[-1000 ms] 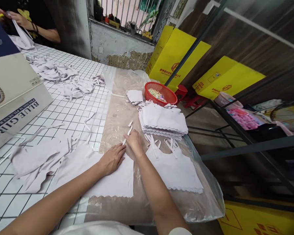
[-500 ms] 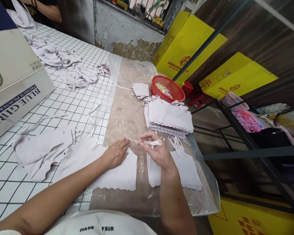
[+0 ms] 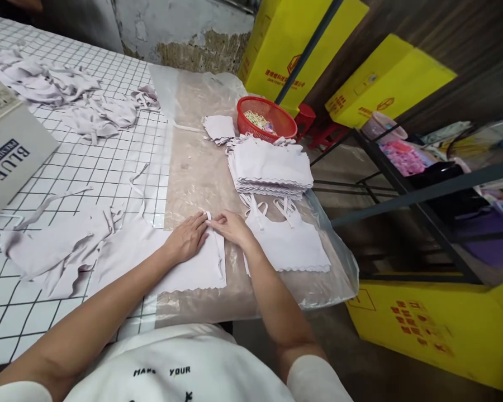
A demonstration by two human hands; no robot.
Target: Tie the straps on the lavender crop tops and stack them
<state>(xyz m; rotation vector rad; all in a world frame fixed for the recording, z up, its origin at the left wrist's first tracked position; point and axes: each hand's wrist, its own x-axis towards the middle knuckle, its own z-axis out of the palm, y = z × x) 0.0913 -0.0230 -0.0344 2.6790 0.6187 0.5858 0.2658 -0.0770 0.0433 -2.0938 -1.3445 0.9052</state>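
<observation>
A pale lilac camisole top (image 3: pixel 193 271) with a scalloped hem lies flat in front of me. My left hand (image 3: pixel 188 237) rests on its upper part, palm down with the fingers stretched out. At the top's right-hand upper corner, my right hand (image 3: pixel 231 229) pinches a short strap (image 3: pixel 208 215) close to the left fingertips. A folded strip of fabric runs down the top's right side. Just right of my right hand lies another camisole top (image 3: pixel 287 245) with looped straps. Behind it rises a neat stack of tops (image 3: pixel 272 164).
A red plastic basket (image 3: pixel 291 128) with small bands stands behind the stack. Crumpled garments (image 3: pixel 62 237) and a cardboard box (image 3: pixel 19 145) are on the left of the gridded table. Clear plastic sheeting (image 3: pixel 193 178) covers the right part. A metal rack (image 3: pixel 427 229) and yellow boxes (image 3: pixel 440 329) stand right.
My right hand has moved left to the top's edge and now pinches the strap; the white object it held earlier no longer shows. The view has shifted right and down.
</observation>
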